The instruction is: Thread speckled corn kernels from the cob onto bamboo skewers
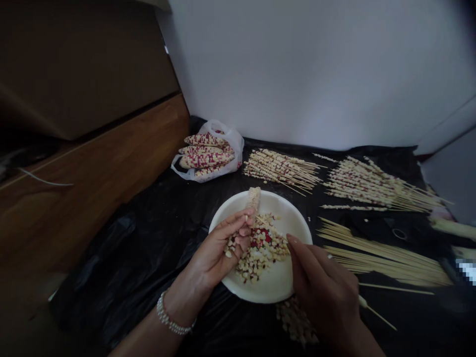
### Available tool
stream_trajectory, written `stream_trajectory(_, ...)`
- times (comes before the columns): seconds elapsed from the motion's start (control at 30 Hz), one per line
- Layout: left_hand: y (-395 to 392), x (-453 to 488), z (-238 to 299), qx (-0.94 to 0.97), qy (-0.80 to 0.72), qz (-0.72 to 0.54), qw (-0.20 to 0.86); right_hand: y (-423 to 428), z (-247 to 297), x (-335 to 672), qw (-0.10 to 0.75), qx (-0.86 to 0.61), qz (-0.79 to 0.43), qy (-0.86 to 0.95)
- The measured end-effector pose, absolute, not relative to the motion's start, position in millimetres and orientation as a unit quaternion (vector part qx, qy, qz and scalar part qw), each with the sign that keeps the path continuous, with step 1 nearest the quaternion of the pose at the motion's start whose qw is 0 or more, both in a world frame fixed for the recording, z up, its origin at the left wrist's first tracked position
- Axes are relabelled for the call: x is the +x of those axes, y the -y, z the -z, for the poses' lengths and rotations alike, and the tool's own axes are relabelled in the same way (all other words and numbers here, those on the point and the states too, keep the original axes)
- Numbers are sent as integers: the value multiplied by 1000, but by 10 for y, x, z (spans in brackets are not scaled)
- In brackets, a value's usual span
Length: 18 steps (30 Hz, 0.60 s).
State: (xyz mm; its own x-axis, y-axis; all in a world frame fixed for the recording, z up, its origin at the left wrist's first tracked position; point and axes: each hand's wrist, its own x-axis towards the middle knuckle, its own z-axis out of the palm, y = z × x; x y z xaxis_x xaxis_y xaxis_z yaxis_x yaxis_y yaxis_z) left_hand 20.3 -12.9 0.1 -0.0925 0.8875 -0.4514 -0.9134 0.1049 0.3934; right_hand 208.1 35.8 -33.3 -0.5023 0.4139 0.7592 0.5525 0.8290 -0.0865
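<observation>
Left hand (218, 249) is pinching a corn kernel (246, 218) above the white bowl (281, 278), loose kernels (228, 253) resting in its palm. Right hand (324, 278) is blocking the bowl's edge; whether its grip is pinching anything, I cannot tell. Bare skewers (388, 255) are lying nearby.

I see a smooth, round white plastic bowl (278, 281), wrinkled black plastic sheeting (148, 238) with weak gloss, and thin pale wooden sticks (390, 267), matt.

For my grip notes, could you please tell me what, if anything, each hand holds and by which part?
The left hand cradles loose kernels in curled fingers. The right hand apparently grips a stick; where along it is hidden.
</observation>
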Motion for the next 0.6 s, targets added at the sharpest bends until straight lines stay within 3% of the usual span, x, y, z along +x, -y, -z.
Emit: stream_trajectory(0.6,102,283,-22,-61,-413,-670,613,-297,355,2100,384,-279,65,878)
